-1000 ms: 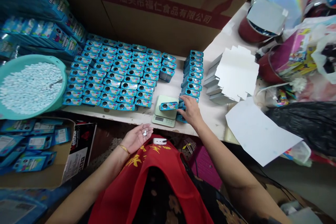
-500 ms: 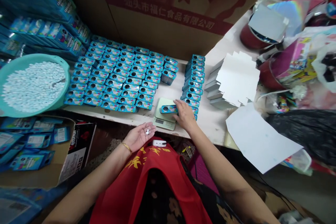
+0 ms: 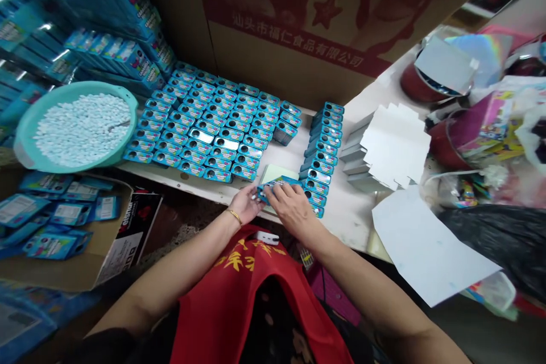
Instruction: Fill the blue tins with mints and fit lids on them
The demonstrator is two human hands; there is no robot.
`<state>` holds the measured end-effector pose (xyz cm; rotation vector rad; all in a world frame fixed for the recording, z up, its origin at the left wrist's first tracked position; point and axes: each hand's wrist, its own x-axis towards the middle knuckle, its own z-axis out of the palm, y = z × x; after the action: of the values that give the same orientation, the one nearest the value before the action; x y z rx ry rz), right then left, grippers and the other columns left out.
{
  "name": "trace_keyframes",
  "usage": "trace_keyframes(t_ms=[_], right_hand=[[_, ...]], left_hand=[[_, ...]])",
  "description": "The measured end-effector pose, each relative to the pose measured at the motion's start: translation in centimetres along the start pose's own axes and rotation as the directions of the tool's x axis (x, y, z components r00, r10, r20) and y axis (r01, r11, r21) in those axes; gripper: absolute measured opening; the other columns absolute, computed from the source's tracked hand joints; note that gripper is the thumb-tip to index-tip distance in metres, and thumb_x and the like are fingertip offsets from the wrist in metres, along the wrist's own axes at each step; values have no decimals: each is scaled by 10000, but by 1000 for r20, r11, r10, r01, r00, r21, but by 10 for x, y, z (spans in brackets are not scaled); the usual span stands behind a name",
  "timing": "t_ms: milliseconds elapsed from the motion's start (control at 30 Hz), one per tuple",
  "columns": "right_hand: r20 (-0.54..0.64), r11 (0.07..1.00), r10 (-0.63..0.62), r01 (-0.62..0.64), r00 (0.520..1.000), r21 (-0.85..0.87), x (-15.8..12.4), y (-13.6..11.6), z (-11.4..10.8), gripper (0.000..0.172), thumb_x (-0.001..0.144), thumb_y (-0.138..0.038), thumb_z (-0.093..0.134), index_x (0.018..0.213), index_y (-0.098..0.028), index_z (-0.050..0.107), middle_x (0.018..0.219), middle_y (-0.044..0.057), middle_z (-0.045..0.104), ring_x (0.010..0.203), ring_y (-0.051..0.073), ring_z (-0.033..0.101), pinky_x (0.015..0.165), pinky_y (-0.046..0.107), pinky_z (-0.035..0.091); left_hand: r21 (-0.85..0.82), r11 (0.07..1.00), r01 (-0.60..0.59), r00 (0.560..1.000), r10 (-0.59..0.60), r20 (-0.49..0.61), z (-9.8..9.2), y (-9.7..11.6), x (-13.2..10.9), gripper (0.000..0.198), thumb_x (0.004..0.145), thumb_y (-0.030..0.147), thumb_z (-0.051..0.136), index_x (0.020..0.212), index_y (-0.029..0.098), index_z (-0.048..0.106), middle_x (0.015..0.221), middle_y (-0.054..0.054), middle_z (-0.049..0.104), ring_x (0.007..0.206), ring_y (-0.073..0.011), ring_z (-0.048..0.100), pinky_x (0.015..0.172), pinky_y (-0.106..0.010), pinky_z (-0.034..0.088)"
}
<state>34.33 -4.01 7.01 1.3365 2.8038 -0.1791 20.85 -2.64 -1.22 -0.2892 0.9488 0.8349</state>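
My right hand (image 3: 292,205) is closed around a small blue candy tin (image 3: 273,185), tilted just above a pale green kitchen scale (image 3: 279,172). The fingers cover much of the tin. At the tin's left end, my left hand (image 3: 247,205) is cupped with white candies (image 3: 255,197) at its fingertips. Whether any candy has entered the tin is hidden. Behind the scale stand tight rows of blue tins (image 3: 209,125), each with a dark round spot on top. Another column of tins (image 3: 322,153) stands beside my right hand.
A turquoise basin (image 3: 132,108) full of white candies is at the left, above a carton (image 3: 102,250) of blue packs. White cut card (image 3: 396,145) is stacked at the right, near a white sheet (image 3: 430,244). A big cardboard box (image 3: 290,62) stands at the back.
My right hand has lifted the tin off the scale and tilted it toward the left. My left hand, palm up before, has moved to the tin's end. The view has shifted.
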Motion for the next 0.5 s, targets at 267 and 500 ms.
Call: trace_keyframes(t_ms=[267, 500], right_hand=[[1, 998, 19, -18, 1000, -64, -4, 5, 10, 333, 867, -146, 296, 1173, -152, 424, 940, 107, 530, 840, 215, 424, 690, 351, 281], [-28, 975, 206, -203, 978, 86, -10, 34, 32, 375, 778, -181, 470, 1152, -186, 448, 1012, 88, 516, 888, 218, 428, 741, 329, 321]], left_hand=[[-11, 1000, -4, 1000, 4, -2, 3, -6, 8, 132, 783, 184, 465, 721, 124, 564, 600, -30, 565, 559, -108, 539, 593, -246, 463], [14, 999, -45, 999, 45, 5, -3, -3, 13, 102, 770, 132, 487, 757, 107, 584, 677, -68, 599, 642, -129, 581, 623, -248, 493]])
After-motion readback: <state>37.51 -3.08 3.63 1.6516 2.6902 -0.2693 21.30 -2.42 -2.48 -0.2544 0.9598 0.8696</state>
